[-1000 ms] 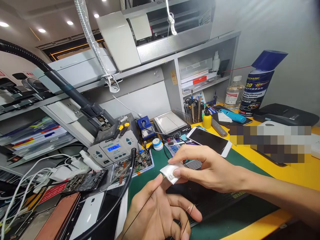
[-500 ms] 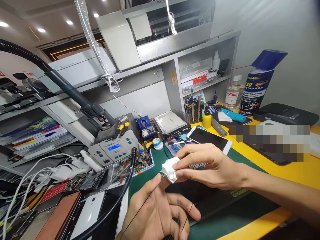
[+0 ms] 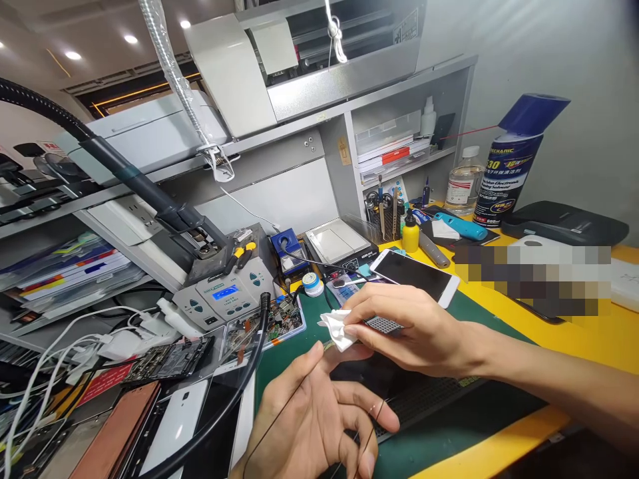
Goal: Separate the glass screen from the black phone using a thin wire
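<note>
My right hand (image 3: pixel 409 326) pinches a folded piece of white tissue (image 3: pixel 338 330) between thumb and fingers. Palm up, my left hand (image 3: pixel 319 419) lies just below it, thumb raised and fingers apart and slightly bent. Its index finger reaches under the tissue, so the fingertip is hidden. A thin dark strand, like a wire, crosses the left hand at the thumb and the lower fingers; how it is held cannot be made out. Behind the right hand shows a dark perforated plate (image 3: pixel 383 324). Beneath both hands is a dark flat panel (image 3: pixel 424 399) on the green mat (image 3: pixel 449 432).
A white phone (image 3: pixel 417 276) lies beyond the right hand. A grey soldering station (image 3: pixel 227 293), a tray of circuit boards (image 3: pixel 284 322) and a black hose (image 3: pixel 254 366) stand left. Several phone parts lie front left. A spray can (image 3: pixel 509 173) and a yellow bottle (image 3: pixel 410 233) stand back right.
My right hand has shifted slightly left with the tissue, which is now folded differently. My left hand stays nearly in place. The whole view has moved a little.
</note>
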Demonstrator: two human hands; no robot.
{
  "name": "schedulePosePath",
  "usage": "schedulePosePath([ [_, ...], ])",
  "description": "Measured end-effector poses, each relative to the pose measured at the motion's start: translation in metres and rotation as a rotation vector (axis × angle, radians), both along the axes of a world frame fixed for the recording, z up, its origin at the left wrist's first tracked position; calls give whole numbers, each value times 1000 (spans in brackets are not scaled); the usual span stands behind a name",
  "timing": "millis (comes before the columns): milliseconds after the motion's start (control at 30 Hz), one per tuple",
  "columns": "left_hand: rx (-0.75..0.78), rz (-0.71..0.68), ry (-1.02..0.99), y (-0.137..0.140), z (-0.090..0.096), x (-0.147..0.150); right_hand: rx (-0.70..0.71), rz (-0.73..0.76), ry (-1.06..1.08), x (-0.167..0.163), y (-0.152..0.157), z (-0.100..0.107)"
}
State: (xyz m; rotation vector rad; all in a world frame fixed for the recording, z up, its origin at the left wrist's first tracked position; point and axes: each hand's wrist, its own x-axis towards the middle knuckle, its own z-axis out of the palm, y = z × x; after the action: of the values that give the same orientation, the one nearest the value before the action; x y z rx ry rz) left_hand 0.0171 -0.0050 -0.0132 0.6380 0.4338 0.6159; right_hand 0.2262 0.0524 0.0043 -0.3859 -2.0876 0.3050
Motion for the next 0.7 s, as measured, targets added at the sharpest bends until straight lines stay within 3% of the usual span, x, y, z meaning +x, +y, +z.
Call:
schedulePosePath([
  [367, 19, -15, 52, 1, 2, 1, -20, -75, 33, 0, 2, -4],
  [433, 18, -20, 56, 1, 3, 0, -140, -108, 83, 2, 3, -2],
  [533, 10, -35, 50, 2, 4, -1, -449, -159, 180, 6, 6, 5],
  [633, 7, -43, 49, 2, 5, -1, -726, -109, 288, 8, 9, 12],
  [700, 4, -37, 52, 2, 6, 0, -829, -57, 331, 7, 10, 14],
])
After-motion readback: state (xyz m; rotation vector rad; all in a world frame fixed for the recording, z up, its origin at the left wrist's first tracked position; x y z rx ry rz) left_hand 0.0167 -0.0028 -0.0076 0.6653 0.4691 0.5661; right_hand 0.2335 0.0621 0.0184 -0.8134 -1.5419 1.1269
